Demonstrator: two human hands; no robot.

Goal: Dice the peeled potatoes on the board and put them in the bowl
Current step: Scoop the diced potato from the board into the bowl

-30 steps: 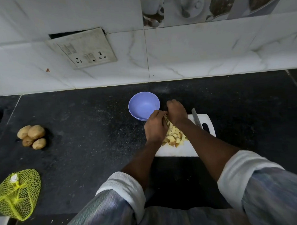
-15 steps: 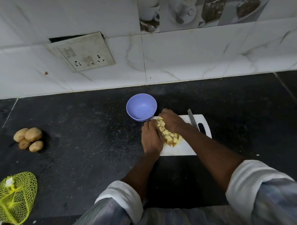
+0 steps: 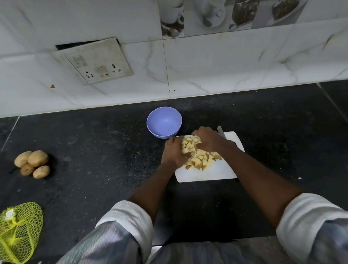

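A: What lies nearest on the black counter (image 3: pixel 91 154)?

B: At its near left corner, a yellow mesh bag (image 3: pixel 16 234). Farther along the left side, four unpeeled potatoes (image 3: pixel 33 161) sit in a cluster, well apart from the work.

A: And the hands?

B: Both are on the white cutting board (image 3: pixel 216 172). The left hand (image 3: pixel 175 154) and right hand (image 3: pixel 208 141) cup the diced potato pile (image 3: pixel 197 155) from either side, fingers curled inward against the pieces, likely to gather a scoop.

A: Lifted yet?

B: I can't tell; most pieces rest on the board.

A: The knife?

B: The knife (image 3: pixel 220 131) lies at the board's far right edge, probably set aside to free both hands.

A: The bowl?

B: The lilac bowl (image 3: pixel 164 122) stands just beyond the board's far left corner, looking empty, close for a short carry.
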